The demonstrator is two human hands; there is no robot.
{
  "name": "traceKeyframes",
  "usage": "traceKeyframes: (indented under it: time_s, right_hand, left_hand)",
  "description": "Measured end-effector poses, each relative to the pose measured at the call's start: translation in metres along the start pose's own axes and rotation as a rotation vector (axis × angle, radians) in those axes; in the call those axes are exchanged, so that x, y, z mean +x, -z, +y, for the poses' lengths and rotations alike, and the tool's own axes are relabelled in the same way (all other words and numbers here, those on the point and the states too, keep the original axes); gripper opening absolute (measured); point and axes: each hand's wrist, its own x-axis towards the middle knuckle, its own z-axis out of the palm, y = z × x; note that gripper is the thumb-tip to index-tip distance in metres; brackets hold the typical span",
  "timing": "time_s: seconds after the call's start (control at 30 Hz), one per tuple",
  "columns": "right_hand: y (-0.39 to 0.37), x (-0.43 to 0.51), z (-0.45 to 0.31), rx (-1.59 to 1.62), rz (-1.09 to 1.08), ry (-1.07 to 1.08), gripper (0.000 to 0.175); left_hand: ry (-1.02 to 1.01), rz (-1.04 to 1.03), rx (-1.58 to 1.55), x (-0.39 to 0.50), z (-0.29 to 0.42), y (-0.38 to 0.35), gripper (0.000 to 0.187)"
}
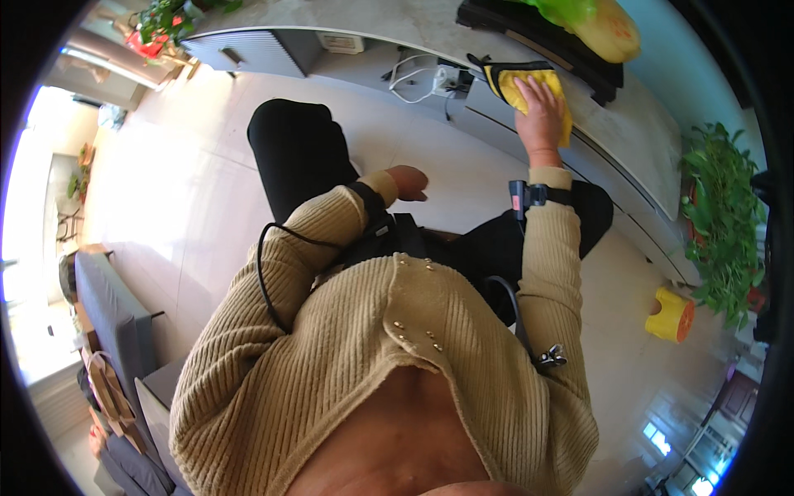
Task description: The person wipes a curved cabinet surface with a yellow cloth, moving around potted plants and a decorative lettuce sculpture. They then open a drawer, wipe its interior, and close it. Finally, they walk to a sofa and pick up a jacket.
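Observation:
My right hand (538, 115) presses a yellow cloth with black edging (505, 84) onto the front edge of the low TV cabinet (409, 22). Its fingers lie spread over the folded cloth, which hangs a little down past the wrist side. Below the cloth, grey drawer fronts (496, 121) run along the cabinet. My left hand (408, 182) rests bent at the wrist between my knees, above the floor. No object shows in it, and its fingers are partly hidden by the hand itself.
Left of the cloth, an open shelf holds a white power adapter (445, 80) with looped white cable (406, 93). A dark stand (546, 46) sits on the cabinet top. Leafy plants (722, 217) and a yellow stool (670, 315) are at the right. A grey sofa (111, 297) stands left.

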Motion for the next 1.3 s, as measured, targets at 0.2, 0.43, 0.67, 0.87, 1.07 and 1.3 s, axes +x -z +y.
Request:
traceKeyframes:
  time_s: [0.2,0.43,0.67,0.87,1.07,1.3]
  right_hand:
    - [0.009,-0.001,-0.001,0.008,-0.104,-0.055,0.056]
    - [0.009,-0.007,0.002,0.025,-0.105,-0.005,0.057]
    - [0.046,-0.022,-0.017,0.449,-0.049,-0.251,0.043]
    - [0.057,-0.067,-0.042,0.864,-0.496,-0.482,0.039]
    - [0.054,-0.081,-0.041,0.778,-0.723,-0.515,0.039]
    - [0.048,-0.091,-0.02,0.668,-0.766,-0.545,0.036]
  left_hand:
    - [-0.078,0.08,-0.148,0.001,-0.002,-0.001,0.041]
    - [-0.009,0.029,-0.113,0.03,-0.034,-0.009,0.04]
    - [-0.06,0.13,-0.231,0.036,-0.02,-0.003,0.038]
    - [0.137,0.294,-0.4,0.054,-0.026,-0.004,0.037]
    - [0.187,0.765,-0.509,0.115,-0.039,0.02,0.056]
    - [0.235,0.904,-1.085,0.168,-0.043,0.034,0.041]
